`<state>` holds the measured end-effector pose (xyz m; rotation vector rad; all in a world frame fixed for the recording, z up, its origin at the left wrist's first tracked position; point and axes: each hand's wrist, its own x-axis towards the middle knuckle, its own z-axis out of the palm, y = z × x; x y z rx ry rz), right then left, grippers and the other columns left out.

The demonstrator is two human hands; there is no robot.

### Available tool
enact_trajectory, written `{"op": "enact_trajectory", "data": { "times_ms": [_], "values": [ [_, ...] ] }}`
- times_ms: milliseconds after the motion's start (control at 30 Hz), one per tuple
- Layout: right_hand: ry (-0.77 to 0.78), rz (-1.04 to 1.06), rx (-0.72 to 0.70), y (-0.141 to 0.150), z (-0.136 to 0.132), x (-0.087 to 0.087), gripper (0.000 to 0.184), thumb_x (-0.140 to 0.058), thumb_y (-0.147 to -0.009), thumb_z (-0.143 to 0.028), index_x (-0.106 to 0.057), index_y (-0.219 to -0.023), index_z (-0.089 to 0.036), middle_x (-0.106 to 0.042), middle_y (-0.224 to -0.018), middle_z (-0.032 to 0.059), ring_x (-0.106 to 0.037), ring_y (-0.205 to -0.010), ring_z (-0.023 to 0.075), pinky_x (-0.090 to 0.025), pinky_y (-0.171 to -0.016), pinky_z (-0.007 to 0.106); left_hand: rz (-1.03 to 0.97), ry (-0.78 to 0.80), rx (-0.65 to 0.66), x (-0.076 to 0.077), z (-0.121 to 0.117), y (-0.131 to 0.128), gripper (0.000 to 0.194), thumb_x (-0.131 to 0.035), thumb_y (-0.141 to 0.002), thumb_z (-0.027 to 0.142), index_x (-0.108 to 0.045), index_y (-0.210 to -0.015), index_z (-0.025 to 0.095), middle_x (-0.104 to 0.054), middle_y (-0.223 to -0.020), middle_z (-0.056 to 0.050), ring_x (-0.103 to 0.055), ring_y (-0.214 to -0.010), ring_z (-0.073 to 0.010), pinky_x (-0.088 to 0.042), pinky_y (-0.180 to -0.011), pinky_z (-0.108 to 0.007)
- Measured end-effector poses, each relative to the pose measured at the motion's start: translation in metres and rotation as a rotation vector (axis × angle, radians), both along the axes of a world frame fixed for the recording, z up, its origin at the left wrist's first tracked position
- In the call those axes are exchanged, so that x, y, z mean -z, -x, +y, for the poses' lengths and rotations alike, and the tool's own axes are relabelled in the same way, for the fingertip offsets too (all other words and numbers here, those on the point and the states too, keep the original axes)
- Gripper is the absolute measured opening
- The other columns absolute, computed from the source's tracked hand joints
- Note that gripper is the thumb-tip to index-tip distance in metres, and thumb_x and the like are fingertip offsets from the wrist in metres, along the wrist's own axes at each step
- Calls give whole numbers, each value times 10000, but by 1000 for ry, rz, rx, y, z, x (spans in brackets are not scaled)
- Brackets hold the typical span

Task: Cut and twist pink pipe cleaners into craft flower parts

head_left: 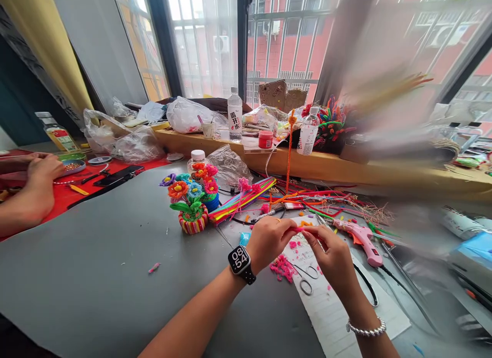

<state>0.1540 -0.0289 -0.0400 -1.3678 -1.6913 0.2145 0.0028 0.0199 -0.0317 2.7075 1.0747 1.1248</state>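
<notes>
My left hand (270, 240), with a black watch on its wrist, pinches one end of a small pink pipe cleaner piece (299, 229). The fingertips of my right hand (331, 253) close on its other end, so most of the piece is hidden. Below them, pink fuzzy clippings (283, 269) lie beside small metal scissors (306, 286) on a sheet of lined paper (334, 327). To the left stands a little striped pot (193, 222) of colourful pipe cleaner flowers (188, 189).
A pink glue gun (361, 240) with a black cord lies right of my hands. Behind are bundled coloured pipe cleaners (242, 201), a water bottle (234, 117) and a wooden ledge (326, 165). Another person's hands (42, 171) are over a red cloth at left. The far right is blurred.
</notes>
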Motion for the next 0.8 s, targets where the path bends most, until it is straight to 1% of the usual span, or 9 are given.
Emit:
{"op": "enact_trajectory", "data": {
  "times_ms": [133,267,433,667,800],
  "values": [
    [28,39,-24,-1,0,-2,182,-475,-811,-296,-605,-841,-171,-618,-798,67,-555,-718,192,-441,-609,294,-1,-3,24,-1,0,0,193,-457,-805,319,-598,-773,191,-636,-649,1,-555,-595,-115,-368,-591,-234],
    [64,50,2,0,-1,-4,182,-486,-798,-306,-609,-822,-174,-612,-768,55,-547,-671,179,-444,-632,304,19,-41,32,-3,0,1,187,-451,-809,297,-597,-763,191,-636,-638,3,-547,-579,-115,-357,-583,-240],
    [118,116,43,1,-2,-3,190,-498,-786,-336,-576,-817,-166,-627,-816,72,-569,-732,194,-458,-659,311,29,-76,38,-3,0,2,173,-456,-807,290,-590,-760,190,-631,-638,6,-536,-572,-114,-349,-575,-240],
    [56,45,80,3,-2,-1,136,-508,-782,-298,-571,-777,-178,-614,-777,51,-555,-721,185,-441,-650,308,42,-129,41,-2,0,1,175,-444,-814,286,-573,-753,185,-606,-609,9,-539,-578,-116,-351,-581,-246],
    [7,12,66,4,-2,-2,113,-498,-784,-259,-577,-772,-179,-600,-757,45,-540,-707,183,-430,-642,308,45,-137,48,0,1,1,180,-442,-815,276,-575,-741,180,-603,-595,10,-539,-572,-115,-356,-579,-244]
  ]
}}
